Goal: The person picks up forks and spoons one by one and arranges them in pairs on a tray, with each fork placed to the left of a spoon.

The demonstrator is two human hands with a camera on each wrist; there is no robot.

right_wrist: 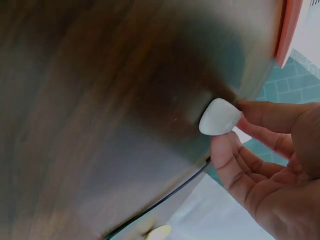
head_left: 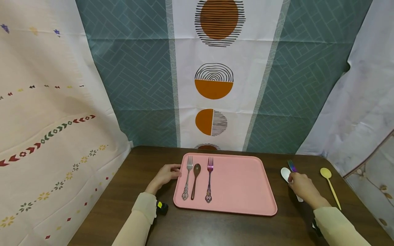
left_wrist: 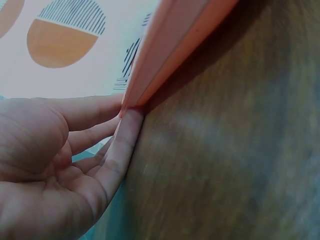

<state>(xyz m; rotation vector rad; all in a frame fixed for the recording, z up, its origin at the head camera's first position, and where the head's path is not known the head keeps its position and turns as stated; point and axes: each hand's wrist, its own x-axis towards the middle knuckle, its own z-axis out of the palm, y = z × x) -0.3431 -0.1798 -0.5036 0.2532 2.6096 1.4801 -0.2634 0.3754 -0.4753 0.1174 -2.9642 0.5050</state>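
Note:
My left hand (head_left: 166,173) pinches the left rim of the pink tray (head_left: 240,184), with fingertips on both sides of the edge in the left wrist view. On the tray's left part lie a silver fork (head_left: 189,164), a brown spoon (head_left: 197,169) and a fork with purple tines (head_left: 210,165), roughly parallel. To the tray's right, my right hand (head_left: 303,186) pinches a white spoon (head_left: 285,173) by its handle. The handle's end (right_wrist: 220,117) shows between thumb and finger in the right wrist view. Just beyond that hand is an iridescent fork (head_left: 291,165), its handle mostly hidden.
A yellow spoon (head_left: 326,173) lies near the right edge of the dark wooden table (head_left: 221,227). Patterned cloths (head_left: 138,85) hang behind the table and at both sides.

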